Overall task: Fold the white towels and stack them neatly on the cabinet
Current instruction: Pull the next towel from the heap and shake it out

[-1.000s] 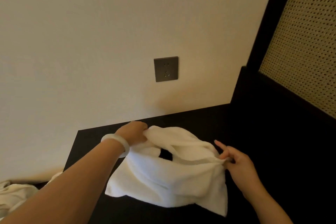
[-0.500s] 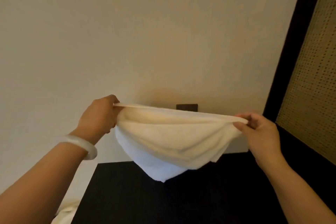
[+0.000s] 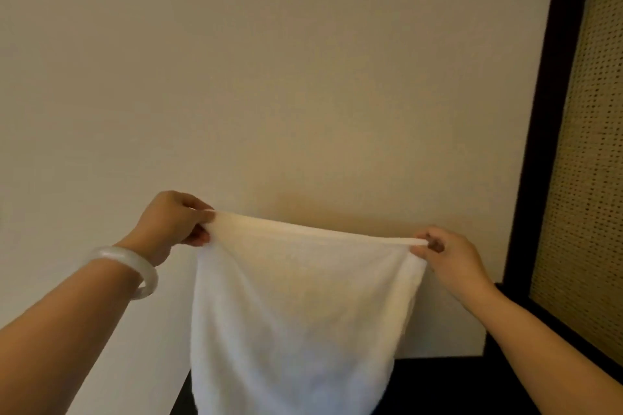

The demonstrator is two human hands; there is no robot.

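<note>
- Head view shows the white terry towel (image 3: 296, 307) held up in the air in front of the plain beige wall (image 3: 269, 77). It is at 6 o'clock in the picture, it hangs as one flat sheet, and its lower end goes out of the frame.
- The left hand (image 3: 175, 222), at about 8 o'clock, has its fingers curled and pinches the top left corner of the towel. A pale translucent bangle (image 3: 135, 271) sits on that wrist.
- The right hand (image 3: 451, 256), at about 4 o'clock, pinches the top right corner between thumb and fingers.
- The top edge between the two hands is stretched and slopes a little down towards the right hand.
- The dark, almost black cabinet top (image 3: 455, 387) shows only at 5 o'clock, below and behind the towel. I cannot tell if the towel touches it.
- A woven cane panel (image 3: 590, 178) in a dark frame stands at 3 o'clock.
- I judge that the step in hand is spreading the towel open, before the first fold. No folded towel is visible on the cabinet.
- The next move probably calls for bringing the two pinched corners together, or laying the sheet flat on the cabinet. Both need a firm pinch and edges that match exactly, or the fold will come out crooked.
</note>
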